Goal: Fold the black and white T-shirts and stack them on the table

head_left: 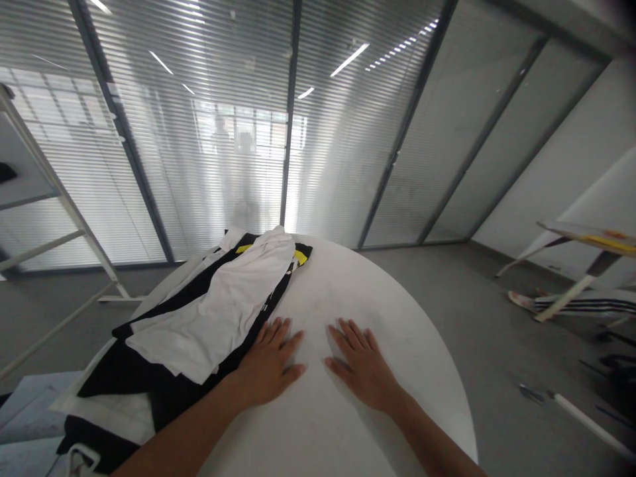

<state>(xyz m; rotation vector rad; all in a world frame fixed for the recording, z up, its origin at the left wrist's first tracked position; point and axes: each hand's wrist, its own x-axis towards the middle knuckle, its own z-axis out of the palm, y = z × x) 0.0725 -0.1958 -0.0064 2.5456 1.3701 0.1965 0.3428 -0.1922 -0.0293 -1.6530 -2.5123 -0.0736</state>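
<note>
Two hands lie palm down on a round white desk (368, 291), the left hand (265, 368) and the right hand (365, 371) a little apart, with desk top showing between them. Their fingers are spread wide, thumbs pointing inward toward each other, and grip nothing. The right fingers rest on the desk top alone. The left hand sits right at the edge of some black clothes (112, 371); I cannot tell whether its outer side presses on the cloth.

A creased white garment (226, 305) lies on top of the black clothes, left of and beyond the left hand, stretching slantwise toward the far edge of the desk. Yellow patches (301, 257) show near its far end. The left forearm crosses over the near part of the pile.

On the right, the desk top runs from the right hand to a curved rim, with grey floor (412, 265) past it. Beyond the far edge stands a glass wall with blinds (338, 152).
</note>
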